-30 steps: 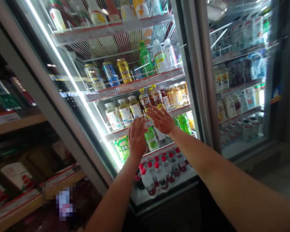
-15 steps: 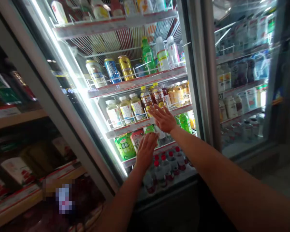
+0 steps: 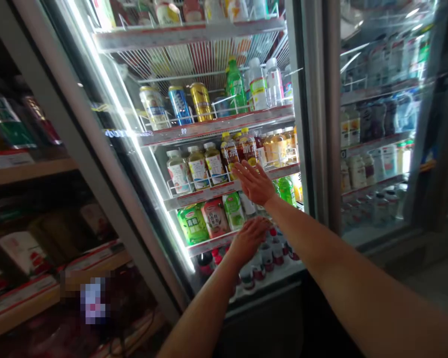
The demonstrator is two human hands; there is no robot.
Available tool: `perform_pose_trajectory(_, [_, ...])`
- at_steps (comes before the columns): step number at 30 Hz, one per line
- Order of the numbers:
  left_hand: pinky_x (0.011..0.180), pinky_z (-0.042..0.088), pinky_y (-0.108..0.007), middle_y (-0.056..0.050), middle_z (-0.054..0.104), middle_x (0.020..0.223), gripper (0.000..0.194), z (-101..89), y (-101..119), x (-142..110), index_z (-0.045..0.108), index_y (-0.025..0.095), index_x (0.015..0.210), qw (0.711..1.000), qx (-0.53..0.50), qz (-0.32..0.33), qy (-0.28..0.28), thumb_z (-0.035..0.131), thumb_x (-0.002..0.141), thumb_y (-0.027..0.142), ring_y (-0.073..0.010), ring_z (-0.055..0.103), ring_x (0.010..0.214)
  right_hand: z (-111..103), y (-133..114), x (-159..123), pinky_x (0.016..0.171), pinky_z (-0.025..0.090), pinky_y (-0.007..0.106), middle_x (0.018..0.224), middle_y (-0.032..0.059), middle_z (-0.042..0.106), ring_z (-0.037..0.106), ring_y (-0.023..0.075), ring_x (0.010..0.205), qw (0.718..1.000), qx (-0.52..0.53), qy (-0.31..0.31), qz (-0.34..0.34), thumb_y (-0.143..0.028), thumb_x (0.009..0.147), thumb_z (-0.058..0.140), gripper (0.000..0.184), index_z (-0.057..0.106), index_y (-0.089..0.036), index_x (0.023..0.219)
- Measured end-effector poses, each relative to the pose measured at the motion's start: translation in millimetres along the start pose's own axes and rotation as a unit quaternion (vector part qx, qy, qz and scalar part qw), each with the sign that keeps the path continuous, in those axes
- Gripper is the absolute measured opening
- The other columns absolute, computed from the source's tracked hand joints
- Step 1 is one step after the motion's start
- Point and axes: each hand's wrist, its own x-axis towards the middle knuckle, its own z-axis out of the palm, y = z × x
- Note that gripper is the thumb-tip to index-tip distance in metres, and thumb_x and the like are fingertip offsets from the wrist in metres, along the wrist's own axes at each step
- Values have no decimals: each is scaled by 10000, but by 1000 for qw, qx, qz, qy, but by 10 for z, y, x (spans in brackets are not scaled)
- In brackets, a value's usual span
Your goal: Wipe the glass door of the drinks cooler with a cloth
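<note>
My right hand is raised with its fingers stretched, in front of the brown tea bottles with yellow caps in a lit drinks cooler. Lower down, my left hand reaches across with its fingers extended, by the shelf edge below the drink pouches. A green pouch, a pink pouch and another green pouch stand beyond it. Red-capped bottles sit on the bottom level, partly covered by my left arm. Neither hand holds anything; whether they touch glass, I cannot tell.
Higher up stand a blue can, a gold can and a green bottle. A metal door frame divides this cooler from a second one at right. Wooden shelves with packages are at left.
My left hand has moved right and slightly down, uncovering the pink pouch and the second green pouch. My right hand stays nearly in place. The view has shifted a little.
</note>
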Motion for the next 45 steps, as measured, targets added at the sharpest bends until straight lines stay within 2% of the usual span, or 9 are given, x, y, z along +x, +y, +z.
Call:
perform_pose_trajectory(3, [1189, 410, -381, -31, 584, 1505, 363, -8, -14, -73, 613, 204, 1398, 1000, -6, 29, 1, 486, 1059, 238, -203, 470, 1454, -10, -6, 4, 1333, 79, 458, 1623, 12, 397, 276, 185, 1560, 1000, -4, 4, -4, -200, 1035, 391, 559, 396, -231, 1593])
perform_pose_trajectory(10, [1216, 377, -485, -58, 624, 1457, 401, -476, -583, -4, 620, 237, 1407, 989, 39, -91, 106, 490, 1037, 152, -251, 436, 1483, 4, -9, 7, 1333, 56, 479, 1629, 16, 393, 275, 205, 1562, 1000, 10, -8, 1, -176, 1013, 420, 605, 358, -239, 1612])
perform_pose_trajectory(17, [1215, 384, -479, -78, 653, 1417, 479, -631, -717, -125, 558, 275, 1480, 972, 76, -141, 171, 552, 1015, 158, -262, 440, 1480, -7, -19, 15, 1335, 35, 453, 1619, 16, 409, 295, 190, 1554, 1000, -2, 15, -6, -190, 1027, 414, 562, 410, -225, 1588])
perform_pose_trajectory(25, [1262, 315, -483, -74, 567, 1514, 400, -1047, -1329, 521, 604, 241, 1436, 934, 87, -255, 235, 483, 1056, 206, -253, 352, 1521, -26, -16, 8, 1331, 7, 441, 1624, 24, 391, 283, 192, 1558, 998, -30, 39, -24, -183, 1018, 424, 554, 433, -190, 1571])
perform_pose_trajectory(32, [1231, 325, -542, -57, 509, 1563, 408, -1153, -1699, 933, 531, 227, 1487, 947, 96, -173, 254, 432, 1092, 248, -256, 342, 1513, -20, -1, -2, 1333, 80, 459, 1633, 5, 377, 269, 184, 1561, 1000, 3, -7, 3, -206, 1042, 386, 567, 368, -258, 1607])
perform_pose_trajectory(35, [1257, 296, -522, -51, 493, 1580, 422, -1082, -1637, 893, 517, 226, 1498, 945, 84, -181, 258, 448, 1082, 229, -244, 319, 1531, -19, 2, -2, 1331, 101, 472, 1635, 6, 375, 257, 192, 1565, 1000, 14, -22, 15, -207, 1043, 382, 584, 335, -276, 1621])
perform_pose_trajectory(37, [1271, 288, -500, -47, 491, 1583, 439, -975, -1469, 766, 520, 230, 1501, 942, 83, -193, 262, 462, 1067, 197, -235, 313, 1540, -19, 4, -2, 1332, 97, 472, 1638, 3, 369, 252, 191, 1566, 999, 15, -25, 17, -205, 1046, 375, 593, 309, -281, 1630])
perform_pose_trajectory(41, [1271, 308, -489, -58, 518, 1562, 526, -622, -884, 331, 467, 269, 1550, 935, 82, -238, 248, 463, 1039, 140, -241, 332, 1542, -15, 13, -1, 1334, 87, 476, 1641, 1, 363, 255, 196, 1566, 999, 19, -29, 12, -211, 1048, 377, 603, 280, -284, 1639])
perform_pose_trajectory(45, [1265, 306, -467, -77, 554, 1526, 609, -275, -339, -127, 384, 254, 1596, 960, 61, -196, 190, 475, 1016, 92, -243, 323, 1545, -6, 22, -5, 1334, 83, 479, 1641, 4, 365, 276, 200, 1559, 1000, 16, -18, 8, -215, 1049, 374, 607, 264, -281, 1642])
